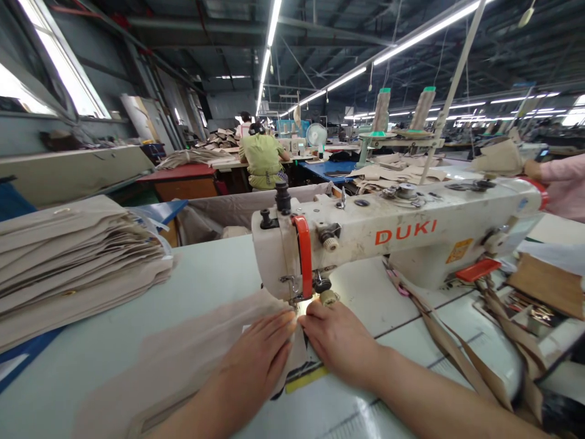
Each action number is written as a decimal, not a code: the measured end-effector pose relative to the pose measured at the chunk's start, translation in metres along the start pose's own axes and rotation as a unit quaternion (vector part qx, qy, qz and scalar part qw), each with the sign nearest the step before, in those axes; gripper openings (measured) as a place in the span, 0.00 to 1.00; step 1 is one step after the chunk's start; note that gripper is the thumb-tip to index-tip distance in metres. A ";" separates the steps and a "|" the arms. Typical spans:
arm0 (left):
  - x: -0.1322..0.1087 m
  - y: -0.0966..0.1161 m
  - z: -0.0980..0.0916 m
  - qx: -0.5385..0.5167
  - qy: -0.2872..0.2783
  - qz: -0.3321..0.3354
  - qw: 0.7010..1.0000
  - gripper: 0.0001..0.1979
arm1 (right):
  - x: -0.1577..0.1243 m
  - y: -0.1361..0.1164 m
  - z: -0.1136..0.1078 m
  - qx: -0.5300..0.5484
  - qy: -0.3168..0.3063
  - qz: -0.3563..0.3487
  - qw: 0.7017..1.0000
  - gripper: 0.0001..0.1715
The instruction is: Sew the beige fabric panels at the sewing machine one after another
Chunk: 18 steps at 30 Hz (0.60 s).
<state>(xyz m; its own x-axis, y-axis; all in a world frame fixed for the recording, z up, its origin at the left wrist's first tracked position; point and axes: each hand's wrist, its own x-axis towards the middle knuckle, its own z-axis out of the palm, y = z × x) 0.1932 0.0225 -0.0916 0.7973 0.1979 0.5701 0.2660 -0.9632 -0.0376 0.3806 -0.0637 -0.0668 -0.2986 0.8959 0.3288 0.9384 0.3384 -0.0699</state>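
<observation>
A: Cloth (201, 341)?
B: In front of the sewing machine (351, 228). Left hand (256, 353) flat, fingers together on it; right hand (338, 335) pinching its edge.
A: Handling?
B: Probably light, floppy; hold flat near edges.

2 bare hands and 2 bare forearms show of the person. The left hand (256, 353) has a broad, smooth back, slender tapering fingers (274, 324) and a thumb (280, 361) with a rounded tip. Its wrist (218, 387) is bare, and the left forearm (192, 414) thickens toward the bottom edge, where the frame cuts it off. The right hand (340, 335) looks compact, its back softly domed, its knuckles gently rounded. Its wrist (378, 360) is bare too, slim against the wider right forearm (425, 384), which shows the longer stretch of the 2. Fingernails are too small and blurred to tell.
</observation>
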 end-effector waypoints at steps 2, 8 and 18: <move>0.001 0.000 0.000 0.008 0.006 0.008 1.000 0.17 | 0.000 0.000 0.001 -0.003 -0.003 -0.001 1.000 0.06; 0.001 -0.003 0.001 0.005 0.012 0.010 1.000 0.17 | 0.001 0.000 0.002 -0.005 -0.002 -0.006 1.000 0.06; 0.002 -0.001 0.001 0.014 0.020 0.022 0.999 0.17 | 0.000 0.000 0.001 0.004 -0.004 0.003 1.000 0.08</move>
<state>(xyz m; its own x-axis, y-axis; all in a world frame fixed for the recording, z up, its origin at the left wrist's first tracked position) 0.1955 0.0244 -0.0914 0.7861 0.1467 0.6004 0.2459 -0.9655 -0.0862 0.3806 -0.0634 -0.0675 -0.2951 0.9000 0.3209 0.9386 0.3360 -0.0790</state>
